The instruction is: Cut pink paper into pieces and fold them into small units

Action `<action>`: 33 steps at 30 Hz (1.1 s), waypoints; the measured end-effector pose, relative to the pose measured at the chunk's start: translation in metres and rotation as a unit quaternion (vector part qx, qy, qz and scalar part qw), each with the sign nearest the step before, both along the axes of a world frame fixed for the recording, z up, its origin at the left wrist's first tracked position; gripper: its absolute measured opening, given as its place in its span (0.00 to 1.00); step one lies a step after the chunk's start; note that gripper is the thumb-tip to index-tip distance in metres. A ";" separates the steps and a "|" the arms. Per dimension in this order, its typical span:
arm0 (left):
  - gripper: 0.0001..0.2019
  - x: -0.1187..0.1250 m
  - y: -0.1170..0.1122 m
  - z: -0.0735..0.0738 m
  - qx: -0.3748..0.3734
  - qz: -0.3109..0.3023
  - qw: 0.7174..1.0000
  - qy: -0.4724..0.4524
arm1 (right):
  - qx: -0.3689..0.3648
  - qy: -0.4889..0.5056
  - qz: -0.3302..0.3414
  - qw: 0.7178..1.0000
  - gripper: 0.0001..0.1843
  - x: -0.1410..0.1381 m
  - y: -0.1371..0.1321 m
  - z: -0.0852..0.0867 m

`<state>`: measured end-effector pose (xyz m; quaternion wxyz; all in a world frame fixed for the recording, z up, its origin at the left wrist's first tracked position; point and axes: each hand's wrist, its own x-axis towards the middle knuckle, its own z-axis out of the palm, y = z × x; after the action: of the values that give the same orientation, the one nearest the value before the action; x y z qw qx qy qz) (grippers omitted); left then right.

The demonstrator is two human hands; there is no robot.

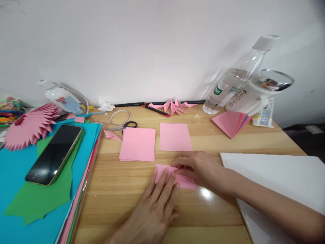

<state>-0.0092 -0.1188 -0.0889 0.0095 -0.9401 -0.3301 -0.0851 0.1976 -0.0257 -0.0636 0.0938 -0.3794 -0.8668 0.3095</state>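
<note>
A folded pink paper [186, 182] lies on the wooden table, a narrow strip wider than it is deep. My left hand [158, 200] rests on its left part, fingers stretched out and slightly spread. From the right, my right hand [200, 167] reaches over the same paper; its fingers are bent together at the top edge near the middle, and the fingertips are partly hidden. Just beyond the hands lies a single pink square sheet [176, 137]. To its left is a stack of pink square sheets [137, 144].
Scissors [129, 124], a tape roll [120, 118] and a pencil [156, 110] lie farther back. Folded pink pieces [174, 106] sit by the wall. A bottle [225, 89] and mug [241, 98] stand back right, a white board [279, 179] right, a phone [54, 154] on coloured paper left.
</note>
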 end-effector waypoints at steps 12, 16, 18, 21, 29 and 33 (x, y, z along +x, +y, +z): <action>0.28 0.000 0.001 -0.001 -0.005 -0.001 1.000 -0.013 | 0.004 -0.007 -0.013 1.000 0.09 -0.004 0.001 0.001; 0.28 0.000 0.001 -0.001 -0.016 -0.005 1.000 -0.012 | 0.004 -0.007 -0.015 1.000 0.09 -0.004 0.000 0.000; 0.27 0.000 0.001 0.000 -0.024 -0.003 0.999 -0.021 | 0.002 -0.007 -0.015 1.000 0.09 -0.003 0.000 -0.001; 0.27 -0.001 0.002 0.002 -0.032 -0.005 0.999 -0.033 | -0.003 -0.012 -0.017 1.000 0.08 -0.003 0.000 -0.001; 0.28 0.000 0.003 0.001 -0.036 -0.011 0.999 -0.030 | -0.005 -0.027 -0.016 0.999 0.09 -0.006 0.000 0.004; 0.28 0.001 0.004 0.002 -0.025 -0.006 0.999 -0.020 | -0.010 -0.045 -0.015 0.999 0.10 -0.007 0.000 0.008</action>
<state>-0.0083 -0.1148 -0.0867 -0.0206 -0.9402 -0.3264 -0.0954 0.1902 -0.0252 -0.0554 0.0552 -0.4070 -0.8611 0.2997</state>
